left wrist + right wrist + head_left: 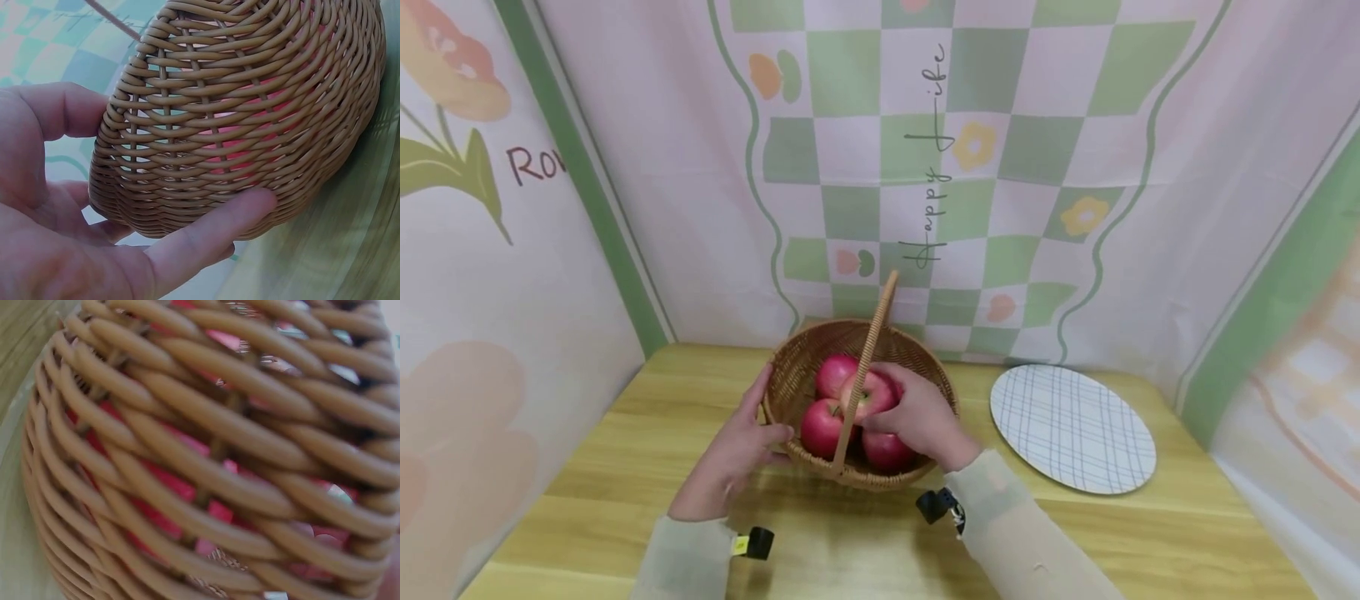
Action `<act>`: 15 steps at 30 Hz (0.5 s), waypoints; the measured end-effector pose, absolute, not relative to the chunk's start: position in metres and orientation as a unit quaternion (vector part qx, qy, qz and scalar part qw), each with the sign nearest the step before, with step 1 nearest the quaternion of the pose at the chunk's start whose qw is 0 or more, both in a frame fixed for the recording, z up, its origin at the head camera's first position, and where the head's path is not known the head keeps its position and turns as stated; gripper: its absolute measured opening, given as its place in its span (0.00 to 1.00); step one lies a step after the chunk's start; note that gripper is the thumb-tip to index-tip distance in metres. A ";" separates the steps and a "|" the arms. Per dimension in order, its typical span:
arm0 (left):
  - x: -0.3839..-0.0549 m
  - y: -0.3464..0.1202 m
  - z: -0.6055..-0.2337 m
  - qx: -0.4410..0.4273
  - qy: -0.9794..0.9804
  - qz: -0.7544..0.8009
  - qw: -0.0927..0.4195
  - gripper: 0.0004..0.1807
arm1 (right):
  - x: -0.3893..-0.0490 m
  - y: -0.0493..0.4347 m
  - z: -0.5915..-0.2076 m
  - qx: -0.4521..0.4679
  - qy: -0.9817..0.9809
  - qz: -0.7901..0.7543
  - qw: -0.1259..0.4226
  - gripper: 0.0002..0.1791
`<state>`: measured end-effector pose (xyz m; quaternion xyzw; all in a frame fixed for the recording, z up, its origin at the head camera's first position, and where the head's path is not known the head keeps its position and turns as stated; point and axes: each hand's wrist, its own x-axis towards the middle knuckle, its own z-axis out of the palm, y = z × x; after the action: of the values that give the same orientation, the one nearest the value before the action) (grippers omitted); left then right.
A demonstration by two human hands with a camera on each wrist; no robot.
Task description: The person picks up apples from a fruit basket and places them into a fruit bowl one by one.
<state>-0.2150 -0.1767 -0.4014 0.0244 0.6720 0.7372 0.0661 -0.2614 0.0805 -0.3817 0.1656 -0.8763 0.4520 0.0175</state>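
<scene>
Right hand (919, 417) holds the top apple (874, 390) in the basket (793, 360), fingers curled round it, close to the handle (871, 342). Left hand (739, 450) grips basket's left side. Best: keep basket braced, ease apple clear of handle without dragging the lower apples (822, 429).

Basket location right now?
In the head view, the wicker basket is at the middle of the wooden table's far side, left of the checked plate; the left hand holds its left side, the right hand an apple inside.
</scene>
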 end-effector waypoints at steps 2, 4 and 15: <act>-0.216 -0.177 -0.402 0.023 0.670 0.739 0.069 0.57 | -0.262 0.083 -0.383 0.166 -0.859 0.484 0.027 0.38; -0.216 -0.176 -0.402 0.023 0.668 0.740 0.071 0.57 | -0.262 0.087 -0.382 0.164 -0.838 0.520 0.024 0.39; -0.216 -0.180 -0.408 0.021 0.659 0.748 0.077 0.57 | -0.258 0.129 -0.364 0.161 -0.652 0.731 -0.124 0.45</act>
<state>-0.2163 -0.1796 -0.4079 0.0214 0.6591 0.7477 0.0772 -0.2576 0.1286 -0.3644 0.1606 -0.6520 0.7306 -0.1238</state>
